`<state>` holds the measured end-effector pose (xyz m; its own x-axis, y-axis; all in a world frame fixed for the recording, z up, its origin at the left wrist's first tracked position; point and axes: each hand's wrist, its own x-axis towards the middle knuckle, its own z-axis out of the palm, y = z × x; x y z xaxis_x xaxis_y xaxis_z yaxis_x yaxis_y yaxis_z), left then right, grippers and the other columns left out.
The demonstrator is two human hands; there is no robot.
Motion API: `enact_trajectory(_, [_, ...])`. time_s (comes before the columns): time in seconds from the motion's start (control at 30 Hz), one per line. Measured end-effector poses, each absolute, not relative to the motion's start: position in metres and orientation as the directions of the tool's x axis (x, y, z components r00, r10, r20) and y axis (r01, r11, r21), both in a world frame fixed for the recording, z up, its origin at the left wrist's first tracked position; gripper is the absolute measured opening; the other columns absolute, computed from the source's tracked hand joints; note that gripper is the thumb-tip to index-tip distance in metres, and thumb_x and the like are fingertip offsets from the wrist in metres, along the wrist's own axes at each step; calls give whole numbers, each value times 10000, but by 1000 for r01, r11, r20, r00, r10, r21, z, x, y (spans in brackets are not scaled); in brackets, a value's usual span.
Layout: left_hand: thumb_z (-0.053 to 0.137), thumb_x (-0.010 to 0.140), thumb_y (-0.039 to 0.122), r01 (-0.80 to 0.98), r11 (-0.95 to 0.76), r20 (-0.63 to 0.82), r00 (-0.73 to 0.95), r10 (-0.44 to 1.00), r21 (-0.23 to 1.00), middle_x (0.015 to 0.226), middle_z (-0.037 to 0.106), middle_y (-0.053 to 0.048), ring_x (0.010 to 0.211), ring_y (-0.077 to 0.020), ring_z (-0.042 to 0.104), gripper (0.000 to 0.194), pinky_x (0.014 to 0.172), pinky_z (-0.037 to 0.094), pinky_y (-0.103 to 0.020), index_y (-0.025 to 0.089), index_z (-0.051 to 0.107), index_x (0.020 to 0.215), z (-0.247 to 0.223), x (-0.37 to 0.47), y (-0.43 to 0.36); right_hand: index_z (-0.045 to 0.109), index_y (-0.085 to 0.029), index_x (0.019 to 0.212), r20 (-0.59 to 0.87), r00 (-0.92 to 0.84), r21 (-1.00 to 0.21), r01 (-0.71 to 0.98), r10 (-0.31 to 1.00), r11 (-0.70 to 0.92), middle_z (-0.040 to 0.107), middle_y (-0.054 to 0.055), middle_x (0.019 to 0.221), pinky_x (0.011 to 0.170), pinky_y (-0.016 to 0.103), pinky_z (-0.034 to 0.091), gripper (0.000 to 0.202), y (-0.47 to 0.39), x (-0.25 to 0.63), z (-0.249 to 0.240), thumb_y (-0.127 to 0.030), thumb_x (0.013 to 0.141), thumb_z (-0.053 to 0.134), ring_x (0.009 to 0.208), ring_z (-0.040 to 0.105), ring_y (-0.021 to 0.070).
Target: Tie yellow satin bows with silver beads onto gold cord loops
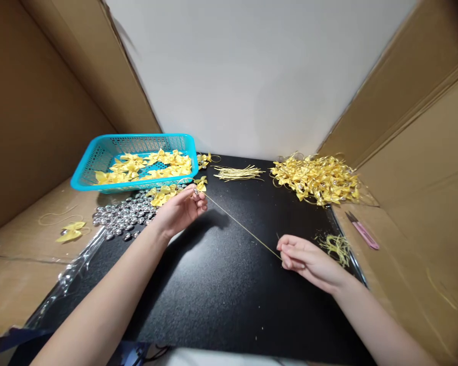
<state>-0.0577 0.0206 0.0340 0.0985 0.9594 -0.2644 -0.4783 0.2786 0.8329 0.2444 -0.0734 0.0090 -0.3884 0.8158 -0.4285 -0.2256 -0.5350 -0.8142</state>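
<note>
My left hand (183, 207) is closed in a pinch on a small silver bell (196, 191), beside a yellow ribbon bow (201, 183) at the fingertips. A thin yellow cord (244, 227) runs taut from there down to the right. Its other end is pinched by my right hand (299, 255), closed above the black mat (229, 284). Below the left wrist and behind it lies a pile of silver bells (125, 213), with several loose yellow bows (162, 195) beside them.
A blue basket (76, 178) of yellow bows stands back left. Cut cords (238, 173) lie at the back middle, a heap of corded bows (316, 178) back right. Pink-handled snips (362, 231) and cord scraps (336, 248) lie right. Cardboard walls (423, 132) flank the mat.
</note>
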Motion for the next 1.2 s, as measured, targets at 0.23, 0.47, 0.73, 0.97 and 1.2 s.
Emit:
enact_trajectory(0.23, [811, 539, 419, -541, 215, -108, 222, 969, 813, 474, 374, 52, 444, -110, 339, 386, 497, 353, -282, 245, 472, 603, 58, -42, -5, 602, -159, 793, -378, -275, -922, 21, 884, -387, 531, -46, 532, 444, 175, 274, 350, -55, 246, 0, -478, 743, 739, 452, 384, 57])
enact_trajectory(0.47, [765, 633, 520, -326, 409, -56, 719, 692, 852, 313, 370, 39, 344, -103, 312, 465, 491, 297, -293, 224, 439, 481, 67, -25, -35, 611, -188, 757, 106, -73, -898, 421, 992, 127, 512, -33, 582, 556, 241, 343, 178, 8, 235, -9, -354, 822, 601, 542, 445, 109])
enact_trajectory(0.73, [689, 770, 419, 14, 458, -214, 897, 387, 889, 643, 624, -31, 595, -143, 531, 318, 581, 371, -270, 192, 552, 595, 19, 1, -35, 619, -199, 786, 431, 92, -716, 640, 897, 279, 638, 36, 734, 712, 303, 405, 143, 77, 237, -7, -219, 859, 497, 672, 551, 182])
enact_trajectory(0.97, [679, 787, 312, -27, 296, -134, 850, 509, 955, 1046, 647, -99, 817, -180, 569, 294, 702, 418, -296, 168, 578, 551, 16, 4, -24, 605, -212, 862, 643, 195, -578, 758, 741, 302, 661, 76, 898, 846, 365, 419, 182, 81, 263, 8, -245, 906, 432, 875, 581, 228])
enact_trajectory(1.2, [704, 769, 276, -95, 466, -223, 784, 579, 880, 715, 671, -46, 656, -135, 539, 182, 629, 360, -257, 166, 652, 633, -1, 13, -29, 595, -211, 843, 701, 282, -595, 738, 655, 319, 631, 32, 792, 746, 325, 450, 141, 69, 266, 19, -228, 904, 469, 754, 586, 178])
